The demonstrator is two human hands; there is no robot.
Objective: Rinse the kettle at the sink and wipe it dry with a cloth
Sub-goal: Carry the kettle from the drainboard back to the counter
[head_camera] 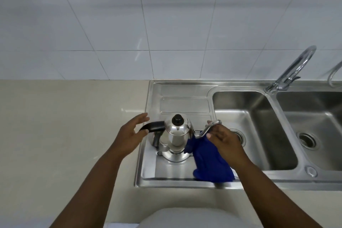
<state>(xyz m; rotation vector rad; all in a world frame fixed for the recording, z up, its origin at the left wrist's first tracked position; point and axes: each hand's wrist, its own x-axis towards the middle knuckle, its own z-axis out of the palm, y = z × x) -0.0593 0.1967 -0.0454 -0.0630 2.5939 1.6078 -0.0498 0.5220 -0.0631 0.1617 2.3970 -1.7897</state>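
Blue cloth (211, 161) lower centre, bunched under right hand (224, 139), fingers pinching kettle spout (208, 129). Left hand (129, 135) spread, loosely at black handle (153, 127). Kettle (174, 139) upright on drainboard (185, 102), frame centre. Faucet (294, 68) upper right.
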